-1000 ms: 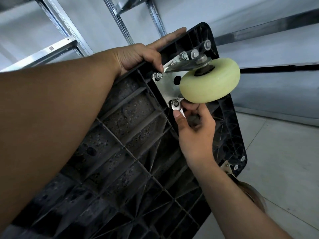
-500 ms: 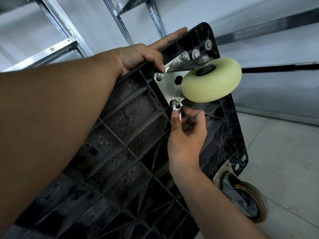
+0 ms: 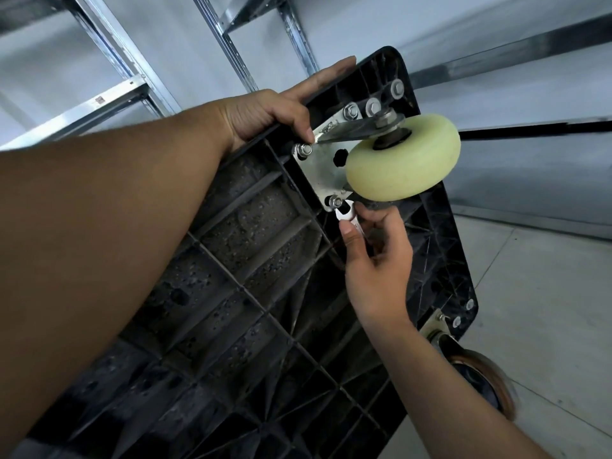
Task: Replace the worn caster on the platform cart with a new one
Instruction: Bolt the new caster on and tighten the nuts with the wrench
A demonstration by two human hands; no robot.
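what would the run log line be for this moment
left hand: grips cart edge | right hand: holds wrench at lower nut | cream caster: on mounting plate

Single head-worn wide-angle view, forward and down, close on platform cart [image 3: 248, 226]

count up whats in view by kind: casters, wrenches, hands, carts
casters: 2, the pale caster and the dark caster
wrenches: 1, the wrench
hands: 2, the left hand and the right hand
carts: 1, the cart
total: 6
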